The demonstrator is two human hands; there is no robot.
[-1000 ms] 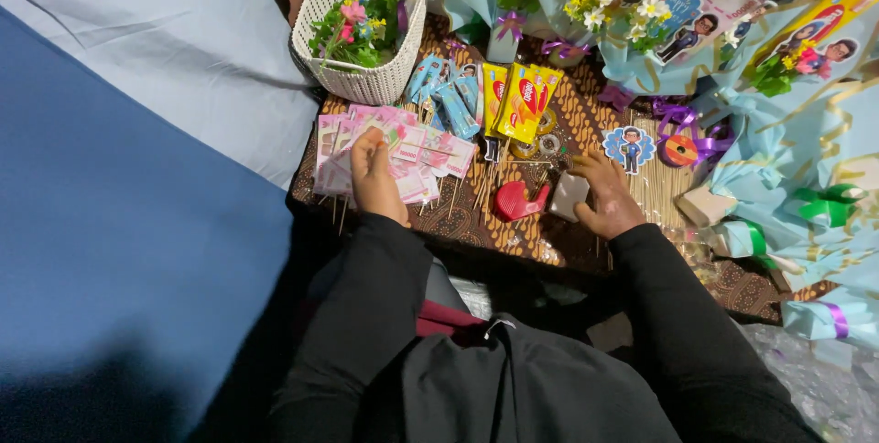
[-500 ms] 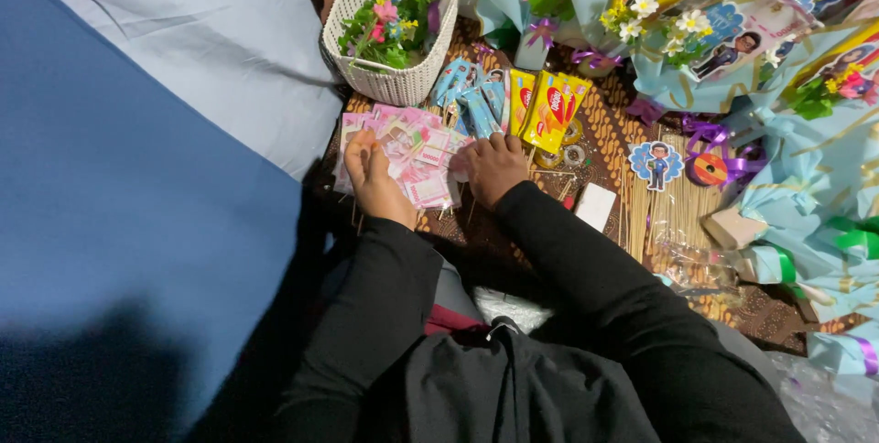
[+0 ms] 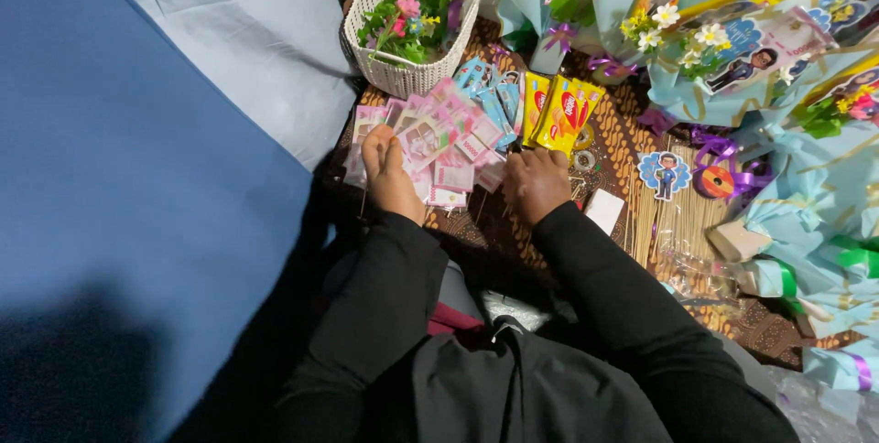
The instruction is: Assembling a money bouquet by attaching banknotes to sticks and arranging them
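While the person kneels over the patterned brown cloth [image 3: 513, 232], both hands are down among a spread of pink banknotes [image 3: 439, 145] sealed in clear sleeves. These lie fanned across the cloth just below a white woven basket [image 3: 394, 72] filled with artificial flowers. The left hand [image 3: 389, 173] rests flat on the left part of the fan, fingers pressed together and pointing away from the body. The right hand [image 3: 534, 185] sits at the fan's right edge, knuckles up and fingers curled under (whether they pinch a note, I cannot tell from here). Just beyond that hand lie yellow snack packets [image 3: 560, 113], and beside the wrist a small white card [image 3: 604, 210]. Further right are a bundle of thin wooden skewers [image 3: 682, 219], a round cartoon-figure sticker [image 3: 664, 173], and pale blue wrapped bouquets [image 3: 806, 178] tied with ribbon.
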